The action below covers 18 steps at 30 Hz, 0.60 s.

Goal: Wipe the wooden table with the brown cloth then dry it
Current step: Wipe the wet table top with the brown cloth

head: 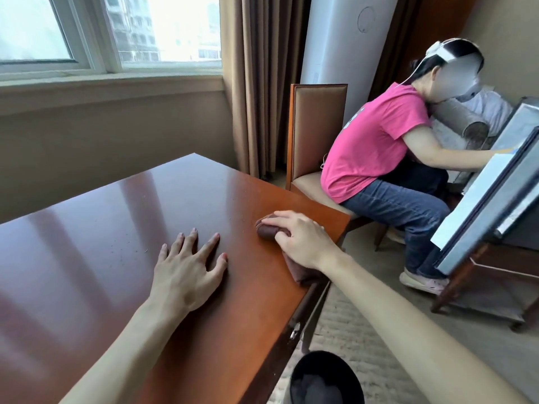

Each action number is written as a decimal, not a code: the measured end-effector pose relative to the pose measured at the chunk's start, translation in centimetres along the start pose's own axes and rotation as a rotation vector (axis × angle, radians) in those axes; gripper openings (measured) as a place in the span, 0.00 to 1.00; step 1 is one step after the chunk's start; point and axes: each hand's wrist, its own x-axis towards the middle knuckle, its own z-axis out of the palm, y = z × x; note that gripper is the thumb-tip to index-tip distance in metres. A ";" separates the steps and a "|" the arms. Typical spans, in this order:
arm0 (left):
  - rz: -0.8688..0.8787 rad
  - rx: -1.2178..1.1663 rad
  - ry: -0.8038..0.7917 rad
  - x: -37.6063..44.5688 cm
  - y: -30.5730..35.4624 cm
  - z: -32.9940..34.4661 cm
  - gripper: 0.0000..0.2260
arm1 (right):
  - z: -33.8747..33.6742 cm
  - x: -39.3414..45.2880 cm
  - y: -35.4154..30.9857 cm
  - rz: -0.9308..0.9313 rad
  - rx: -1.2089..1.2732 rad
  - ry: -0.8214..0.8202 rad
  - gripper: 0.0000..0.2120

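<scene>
Far left, the window (110,30) throws pale streaks across the glossy reddish-brown wooden table (96,228), smooth and hard-edged, flecked with a few small crumbs. My left hand (186,275) lies flat on it, fingers spread and straight, holding nothing. Just to its right my right hand (300,240) presses down on the brown cloth (269,230), fingers curved over its bunched, soft, rolled end. The cloth sits at the table's right edge, its long axis running along that edge, the rolled end pointing away from me and a flatter tail trailing under my wrist. Beyond hang beige curtains (256,83). Further right, a person in a pink shirt (376,147) sits on a padded wooden chair (318,132) over pale carpet (364,330).
</scene>
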 end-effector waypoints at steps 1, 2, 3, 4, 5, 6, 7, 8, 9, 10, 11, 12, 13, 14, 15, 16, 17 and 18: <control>0.003 -0.003 0.006 -0.1 0.0 0.1 0.29 | -0.2 1.4 0.9 0.037 -0.014 0.031 0.21; 0.002 -0.009 0.014 -0.1 0.0 0.3 0.29 | -0.3 3.0 1.7 0.081 -0.023 0.066 0.20; 0.000 -0.016 0.022 -0.1 -0.1 0.4 0.29 | -0.3 4.7 2.5 0.127 -0.026 0.103 0.20; -0.002 -0.023 0.030 0.0 -0.1 0.5 0.29 | -0.1 6.3 3.2 0.166 -0.033 0.134 0.19; -0.003 -0.027 0.036 0.0 -0.2 0.6 0.29 | 0.1 7.8 3.7 0.197 -0.046 0.156 0.19; -0.004 -0.028 0.038 0.0 -0.3 0.7 0.29 | 0.3 9.1 4.0 0.224 -0.060 0.174 0.19; -0.006 -0.028 0.038 0.1 -0.3 0.7 0.29 | 0.6 10.2 4.1 0.245 -0.074 0.188 0.20; -0.009 -0.031 0.038 0.1 -0.3 0.8 0.29 | 0.8 10.9 4.2 0.261 -0.089 0.196 0.20; -0.012 -0.033 0.039 0.1 -0.2 0.8 0.29 | 1.0 11.3 4.3 0.269 -0.104 0.199 0.20; -0.014 -0.034 0.036 0.1 -0.2 0.7 0.29 | 1.1 11.5 4.3 0.273 -0.117 0.195 0.21; -0.015 -0.033 0.031 0.1 -0.2 0.7 0.29 | 1.2 11.3 4.2 0.277 -0.129 0.186 0.21; -0.015 -0.033 0.027 0.1 -0.2 0.6 0.29 | 1.3 10.8 4.0 0.282 -0.141 0.172 0.21; -0.017 -0.034 0.025 0.1 -0.2 0.6 0.29 | 1.4 10.0 3.7 0.289 -0.152 0.153 0.22; -0.019 -0.035 0.021 0.1 -0.2 0.5 0.29 | 1.5 9.1 3.3 0.294 -0.164 0.128 0.23; -0.018 -0.037 0.014 0.2 -0.2 0.5 0.29 | 1.4 7.9 2.5 0.292 -0.175 0.099 0.24; -0.015 -0.038 0.009 0.2 -0.3 0.5 0.29 | 1.4 6.5 1.6 0.280 -0.180 0.068 0.25; -0.012 -0.036 0.007 0.2 -0.3 0.4 0.29 | 1.3 4.9 0.6 0.259 -0.174 0.046 0.25; -0.009 -0.035 0.008 0.2 -0.3 0.4 0.29 | 1.3 3.1 -0.4 0.236 -0.165 0.036 0.26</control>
